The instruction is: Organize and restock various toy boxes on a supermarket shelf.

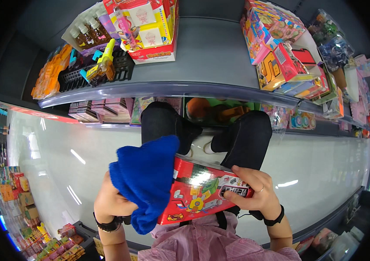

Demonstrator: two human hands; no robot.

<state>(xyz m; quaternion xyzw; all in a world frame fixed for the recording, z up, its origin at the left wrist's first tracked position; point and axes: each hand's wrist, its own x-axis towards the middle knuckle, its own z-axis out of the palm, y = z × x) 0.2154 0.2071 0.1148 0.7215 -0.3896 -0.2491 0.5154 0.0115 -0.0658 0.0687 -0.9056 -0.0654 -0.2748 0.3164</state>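
A red box (202,189) with colourful printed toy pictures is held tilted above my lap. My right hand (256,193) grips its right end, thumb on the printed face and fingers along the far edge. A blue cloth (148,174) is bunched in my left hand (113,200) and lies against the left end of the box. It covers most of the left fingers, so whether they also touch the box is hidden.
Ahead runs a grey shelf (213,56). A red-and-yellow display box (152,52), a black basket (122,69) and a yellow toy (104,63) stand on its left, stacked toy boxes (280,65) on its right. My knees (248,135) are close to the lower shelf.
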